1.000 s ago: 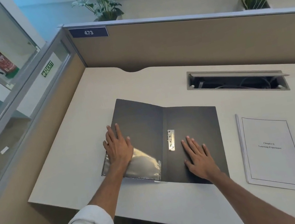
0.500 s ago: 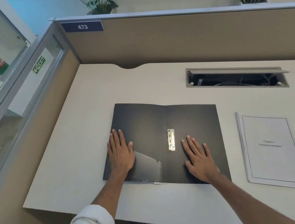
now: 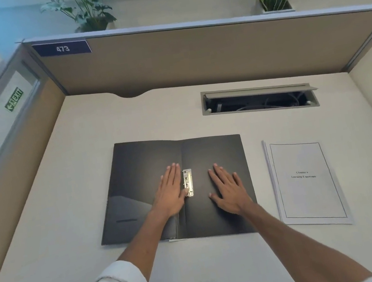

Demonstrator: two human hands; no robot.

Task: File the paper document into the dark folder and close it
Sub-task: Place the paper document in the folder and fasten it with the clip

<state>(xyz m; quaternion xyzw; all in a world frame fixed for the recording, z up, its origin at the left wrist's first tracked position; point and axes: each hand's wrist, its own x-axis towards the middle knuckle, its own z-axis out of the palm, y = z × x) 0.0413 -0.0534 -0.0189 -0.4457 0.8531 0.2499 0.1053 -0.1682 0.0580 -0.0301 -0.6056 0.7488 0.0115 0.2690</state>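
On the far left a green EXIT sign (image 3: 14, 99) shows through the glass, and a blue plate (image 3: 61, 48) reads 473. Mid-desk (image 3: 51, 212), the dark folder (image 3: 136, 173) lies open — left hand (image 3: 170, 192) flat, fingers spread, beside the metal clip (image 3: 188, 182); right hand (image 3: 228, 188) flat and empty on the right flap. Just right lies the paper document (image 3: 306, 182) — its title too blurred to read.

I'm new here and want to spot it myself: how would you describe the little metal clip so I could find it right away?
Look at the open dark folder lying in the middle of the desk. Beside its centre fold, between the left hand and the right hand, sits the metal clip. It is the only shiny silver thing there.
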